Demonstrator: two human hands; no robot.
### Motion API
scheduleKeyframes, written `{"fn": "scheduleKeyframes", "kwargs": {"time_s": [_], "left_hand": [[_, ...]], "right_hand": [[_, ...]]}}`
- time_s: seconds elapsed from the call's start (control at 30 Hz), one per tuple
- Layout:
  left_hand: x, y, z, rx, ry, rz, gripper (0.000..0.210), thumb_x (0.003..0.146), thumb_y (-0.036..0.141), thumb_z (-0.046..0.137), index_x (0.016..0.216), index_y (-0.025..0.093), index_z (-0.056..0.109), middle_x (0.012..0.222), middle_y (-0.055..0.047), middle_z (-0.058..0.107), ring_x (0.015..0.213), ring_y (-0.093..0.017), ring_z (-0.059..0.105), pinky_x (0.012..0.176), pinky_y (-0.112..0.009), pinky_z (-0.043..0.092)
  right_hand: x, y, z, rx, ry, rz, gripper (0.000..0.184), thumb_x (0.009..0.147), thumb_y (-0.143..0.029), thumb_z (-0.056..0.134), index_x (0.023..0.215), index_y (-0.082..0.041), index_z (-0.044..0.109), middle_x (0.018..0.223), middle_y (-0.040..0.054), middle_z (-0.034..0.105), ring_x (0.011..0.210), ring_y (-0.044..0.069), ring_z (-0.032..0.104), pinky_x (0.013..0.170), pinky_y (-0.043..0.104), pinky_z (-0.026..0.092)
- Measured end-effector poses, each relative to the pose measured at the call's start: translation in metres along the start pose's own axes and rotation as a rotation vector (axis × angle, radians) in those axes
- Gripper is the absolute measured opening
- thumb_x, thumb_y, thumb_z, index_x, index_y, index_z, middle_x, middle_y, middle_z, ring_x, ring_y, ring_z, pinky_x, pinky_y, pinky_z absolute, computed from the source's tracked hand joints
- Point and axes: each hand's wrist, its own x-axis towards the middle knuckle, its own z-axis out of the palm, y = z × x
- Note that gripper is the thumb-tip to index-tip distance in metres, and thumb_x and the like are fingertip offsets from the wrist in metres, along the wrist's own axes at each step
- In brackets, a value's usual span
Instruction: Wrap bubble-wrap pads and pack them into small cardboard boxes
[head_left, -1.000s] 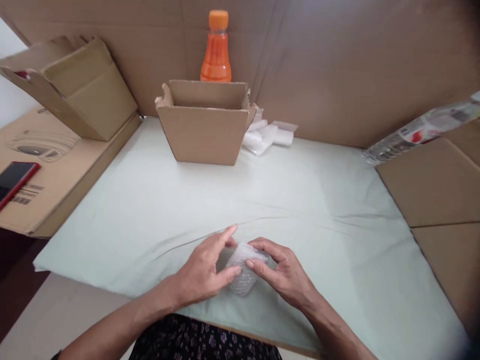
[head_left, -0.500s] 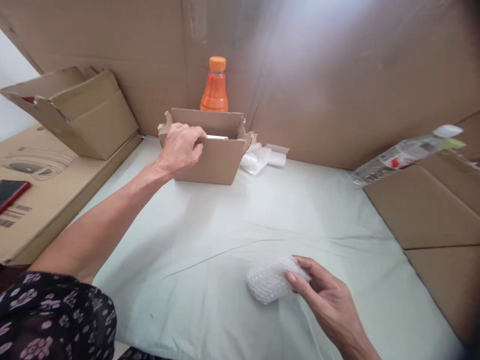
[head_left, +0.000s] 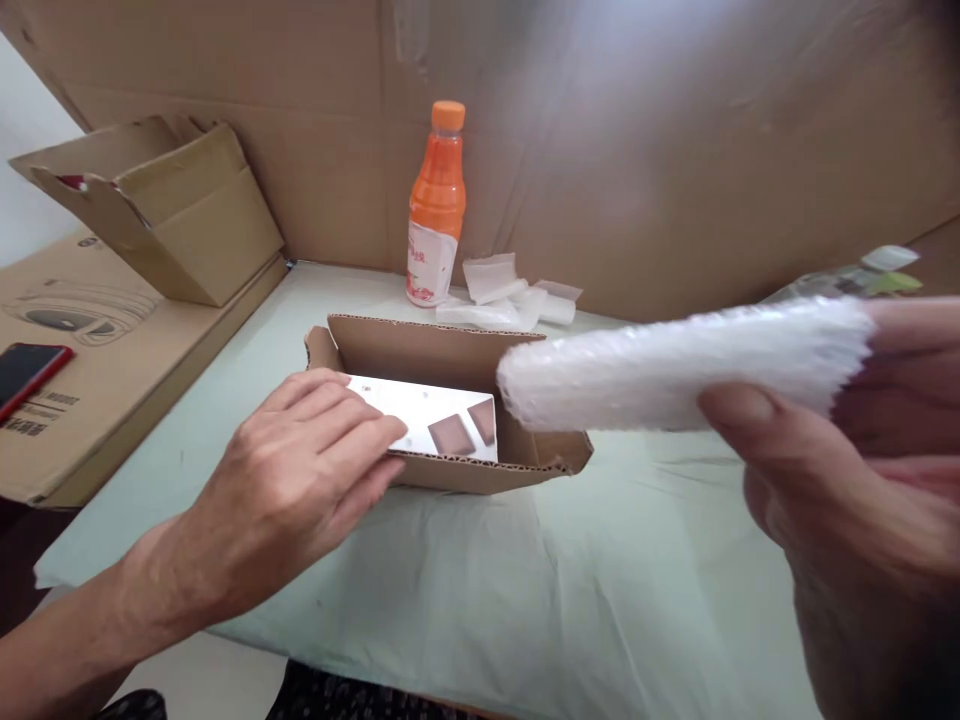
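My right hand [head_left: 847, 480] holds up a bubble-wrapped bundle [head_left: 660, 370], thumb in front and fingers behind it. What is inside the wrap cannot be made out. The bundle's far end is above the right part of an open cardboard box [head_left: 435, 345]. My left hand [head_left: 315, 460] grips the near left wall of that box, with fingertips over the rim. Inside the box, on the left, lies a white carton [head_left: 405, 405] with brown squares printed on it, partly hidden by my left fingers.
Behind the box stand an orange drink bottle [head_left: 437, 200] and crumpled bubble wrap [head_left: 502, 295]. A clear plastic bottle [head_left: 817, 278] is at the right, mostly covered by my right hand and the bundle. On the left, another open box [head_left: 202, 210] and a phone [head_left: 30, 375] rest on a flat carton [head_left: 112, 340].
My left hand has pulled the cardboard box nearer, away from the orange bottle. My right hand has lifted the wrapped bundle from the table up to the box's right side.
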Motion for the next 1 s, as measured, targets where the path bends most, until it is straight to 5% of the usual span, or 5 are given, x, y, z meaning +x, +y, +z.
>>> {"fn": "scheduleKeyframes", "kwargs": {"time_s": [0.1, 0.43, 0.63, 0.8, 1.0], "left_hand": [[-0.005, -0.006, 0.004, -0.059, 0.038, -0.032, 0.006, 0.095, 0.014, 0.061, 0.097, 0.02, 0.061, 0.082, -0.002, 0.07, 0.077, -0.021, 0.067, 0.074, -0.039, 0.051], [-0.008, 0.0, 0.011, -0.011, 0.093, -0.03, 0.011, 0.097, 0.016, 0.057, 0.089, 0.02, 0.063, 0.077, -0.001, 0.07, 0.07, -0.02, 0.065, 0.065, -0.038, 0.044], [-0.009, 0.0, 0.013, 0.016, 0.126, -0.027, 0.011, 0.096, 0.014, 0.058, 0.088, 0.02, 0.063, 0.077, -0.001, 0.071, 0.071, -0.021, 0.065, 0.065, -0.038, 0.044], [-0.009, 0.002, 0.013, 0.021, 0.119, -0.01, 0.007, 0.095, 0.013, 0.059, 0.09, 0.019, 0.061, 0.076, -0.002, 0.068, 0.069, -0.022, 0.064, 0.064, -0.04, 0.044], [-0.041, 0.006, 0.01, -0.048, 0.319, -0.24, 0.045, 0.085, 0.011, 0.07, 0.127, 0.026, 0.062, 0.123, -0.009, 0.067, 0.122, -0.033, 0.062, 0.103, -0.054, 0.052]], "right_hand": [[0.016, -0.025, 0.017, -0.101, 0.022, -0.09, 0.02, 0.09, -0.045, 0.069, 0.096, -0.026, 0.065, 0.087, 0.003, 0.067, 0.069, 0.018, 0.063, 0.061, 0.032, 0.049], [0.041, -0.024, 0.047, -0.651, -0.577, -0.116, 0.008, 0.081, -0.03, 0.064, 0.084, -0.023, 0.062, 0.054, -0.0016, 0.051, 0.052, 0.016, 0.048, 0.057, 0.029, 0.024], [0.042, -0.037, 0.06, -0.658, -0.668, -0.187, 0.038, 0.082, -0.024, 0.064, 0.05, -0.019, 0.043, 0.046, -0.0008, 0.039, 0.047, 0.01, 0.033, 0.056, 0.029, 0.018], [0.043, -0.043, 0.074, -0.632, -0.978, -0.113, 0.038, 0.086, -0.018, 0.059, 0.05, -0.018, 0.045, 0.048, -0.0017, 0.045, 0.047, 0.01, 0.03, 0.052, 0.029, 0.02], [0.026, -0.021, 0.012, -0.352, -0.562, -0.134, 0.023, 0.094, -0.031, 0.059, 0.075, -0.024, 0.07, 0.059, -0.0031, 0.064, 0.049, 0.01, 0.049, 0.052, 0.026, 0.033]]}}
